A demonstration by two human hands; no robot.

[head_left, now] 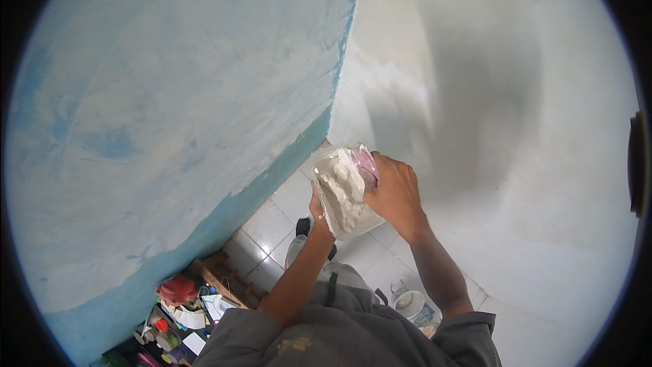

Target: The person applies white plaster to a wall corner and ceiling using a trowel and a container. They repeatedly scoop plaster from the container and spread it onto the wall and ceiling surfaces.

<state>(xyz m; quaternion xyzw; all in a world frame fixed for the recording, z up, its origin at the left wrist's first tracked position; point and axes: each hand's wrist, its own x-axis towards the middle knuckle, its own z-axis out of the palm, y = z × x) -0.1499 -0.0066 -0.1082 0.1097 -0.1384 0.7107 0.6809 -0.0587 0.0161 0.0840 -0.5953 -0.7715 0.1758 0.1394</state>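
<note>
A translucent tub (372,223) of thick off-white putty (338,194) is in front of my body, tilted so that its opening faces me. Against its left side is my left hand (317,204), partly hidden by the tub as it supports it. My right hand (395,194) closes around a pink spreader (365,165) smeared with putty, at the right side of the opening. Putty also coats the tub's rim. The spreader's far end is covered by paste, so its full shape does not show.
On the left stands a wall (156,129) with patchy white coating over blue; a whitish wall (475,95) meets it at the corner. White floor tiles (268,224) lie below. A white bucket (409,304) stands by my right arm. A cluttered table (178,323) is at lower left.
</note>
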